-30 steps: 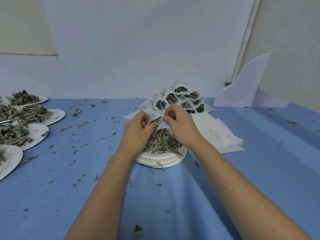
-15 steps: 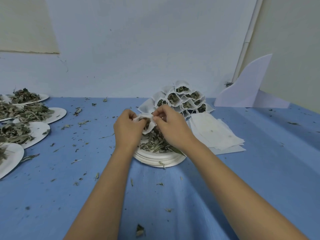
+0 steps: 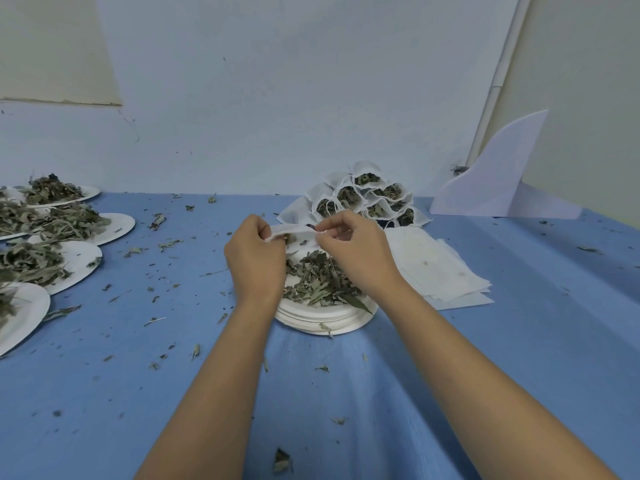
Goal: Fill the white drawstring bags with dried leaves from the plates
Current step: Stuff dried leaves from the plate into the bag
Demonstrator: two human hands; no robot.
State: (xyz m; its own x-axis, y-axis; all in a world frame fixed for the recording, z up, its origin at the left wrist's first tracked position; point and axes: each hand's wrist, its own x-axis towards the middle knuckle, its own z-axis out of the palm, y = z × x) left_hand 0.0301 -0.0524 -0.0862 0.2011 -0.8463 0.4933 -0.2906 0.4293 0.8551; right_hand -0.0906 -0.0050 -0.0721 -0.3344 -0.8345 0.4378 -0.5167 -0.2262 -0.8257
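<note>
A person works over a blue tabletop (image 3: 519, 341), a white drawstring bag (image 3: 294, 231) pulled out between both hands. The left hand (image 3: 256, 261) pinches one end in curled fingers and the right hand (image 3: 356, 254) pinches the other, so the bag's long axis runs left to right, level with the knuckles. It hangs just above the far side of a stacked plate (image 3: 322, 325). The heap of dried leaves (image 3: 318, 282) lies directly below it and toward the person, between the two wrists. Both hands are about equally near the heap. A dark scrap shows at the bag's right end; whether the bag is full cannot be told. Filled bags (image 3: 363, 199) are piled beyond the hands, flat bags (image 3: 443, 271) lie to the right, and more loaded plates (image 3: 79, 258) wait at far left.
</note>
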